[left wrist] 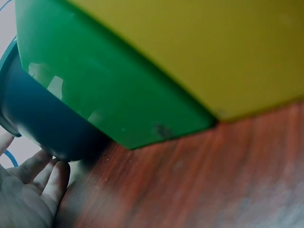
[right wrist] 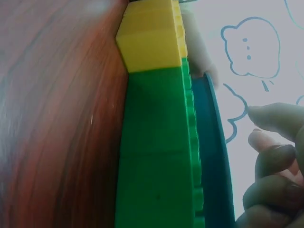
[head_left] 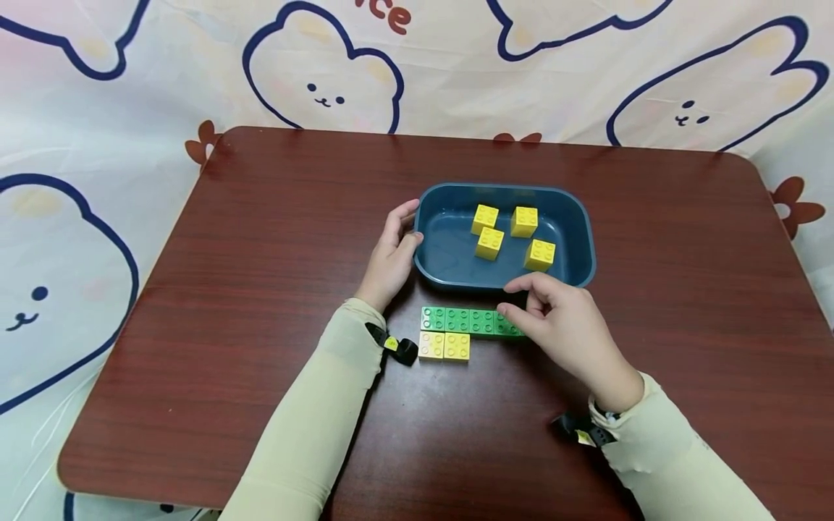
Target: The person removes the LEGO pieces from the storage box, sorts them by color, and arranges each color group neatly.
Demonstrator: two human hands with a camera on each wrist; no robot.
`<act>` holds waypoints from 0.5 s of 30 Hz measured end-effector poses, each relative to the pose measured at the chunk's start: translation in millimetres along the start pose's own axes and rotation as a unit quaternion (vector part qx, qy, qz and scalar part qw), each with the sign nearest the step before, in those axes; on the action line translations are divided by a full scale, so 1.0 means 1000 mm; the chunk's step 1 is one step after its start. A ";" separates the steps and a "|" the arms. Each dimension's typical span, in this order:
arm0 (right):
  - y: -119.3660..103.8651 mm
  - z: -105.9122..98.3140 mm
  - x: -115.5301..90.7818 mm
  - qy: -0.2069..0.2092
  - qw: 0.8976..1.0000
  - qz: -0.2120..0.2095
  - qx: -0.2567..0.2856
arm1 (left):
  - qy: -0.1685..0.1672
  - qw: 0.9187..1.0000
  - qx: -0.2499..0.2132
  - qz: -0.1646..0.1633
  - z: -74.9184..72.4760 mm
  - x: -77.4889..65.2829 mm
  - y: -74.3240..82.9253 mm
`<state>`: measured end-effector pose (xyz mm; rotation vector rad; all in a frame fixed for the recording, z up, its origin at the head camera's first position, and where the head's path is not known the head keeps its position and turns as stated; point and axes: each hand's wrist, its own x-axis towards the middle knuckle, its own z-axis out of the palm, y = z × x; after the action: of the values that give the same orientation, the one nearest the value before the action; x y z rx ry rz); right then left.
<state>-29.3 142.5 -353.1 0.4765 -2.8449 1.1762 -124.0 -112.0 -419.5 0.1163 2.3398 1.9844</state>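
Observation:
My left hand (head_left: 389, 255) rests against the left end of a dark blue tray (head_left: 443, 271), thumb and fingertips at its rim. In the left wrist view, fairly straight fingers (left wrist: 56, 183) touch the tray's outer side. My right hand (head_left: 570, 325) hovers over the tray's front edge, thumb and index finger apart with nothing between them. Below it lies a row of green bricks (head_left: 470, 320), its right end hidden by that hand. Two yellow bricks (head_left: 444, 346) sit side by side against the row's left front. Inside the tray are several loose yellow bricks (head_left: 489, 244).
Everything stands on a dark red-brown wooden table (head_left: 293, 239) with rounded corners. A pale cloth (head_left: 456, 87) with cartoon bears hangs behind it. Wrist cameras with black straps (head_left: 405, 352) are worn at both sleeves.

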 end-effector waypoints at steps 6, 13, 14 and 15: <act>0.007 -0.008 0.010 -0.025 0.999 -0.011 -0.045 | 0.003 1.000 -0.001 0.004 0.000 0.000 0.000; 0.014 -0.022 0.028 -0.080 0.995 0.031 -0.050 | 0.006 1.000 -0.005 0.003 0.002 -0.001 0.001; 0.014 -0.024 0.030 -0.084 0.995 0.036 -0.048 | 0.007 1.000 -0.008 0.003 0.002 -0.001 0.001; 0.014 -0.026 0.033 -0.086 0.994 0.039 -0.047 | 0.008 1.000 -0.010 0.003 0.002 0.000 0.001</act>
<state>-66.7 160.6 -339.5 0.4883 -3.0763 1.0560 -123.4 -109.4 -418.6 0.1083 2.3314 2.0176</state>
